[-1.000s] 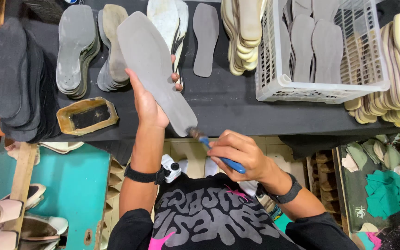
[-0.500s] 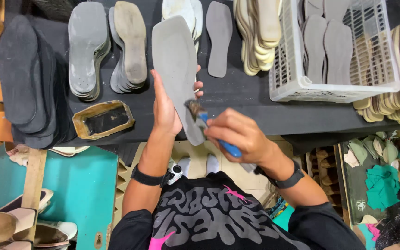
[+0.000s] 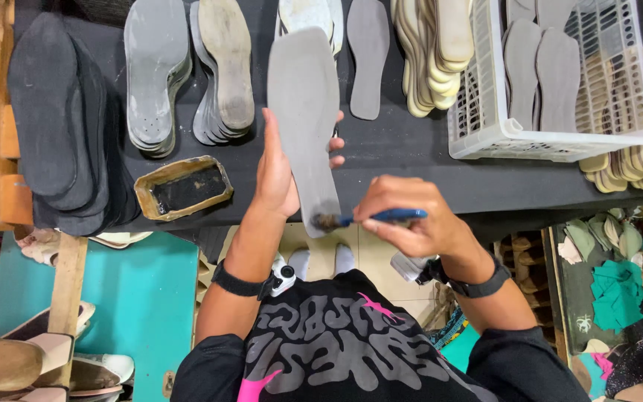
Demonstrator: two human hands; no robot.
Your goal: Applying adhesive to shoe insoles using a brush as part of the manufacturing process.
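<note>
Grey and flat, the insole (image 3: pixel 305 119) stands tilted above the black worktable (image 3: pixel 403 160), clasped from behind at its lower half by the left hand (image 3: pixel 280 175). The right hand (image 3: pixel 403 219), fingers closed around a blue-handled brush (image 3: pixel 370 218), sets the bristles on the insole's heel end, where a darker wet patch shows; the upper part looks dry, so most coating seems left. A glue tray (image 3: pixel 185 187) lies just left, beside stacked insoles (image 3: pixel 158 74) and a white basket (image 3: pixel 560 82).

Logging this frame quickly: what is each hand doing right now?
Left hand: closed on a grey insole, held upright.
Right hand: closed on a blue-handled brush, bristles touching the insole's lower end.
</note>
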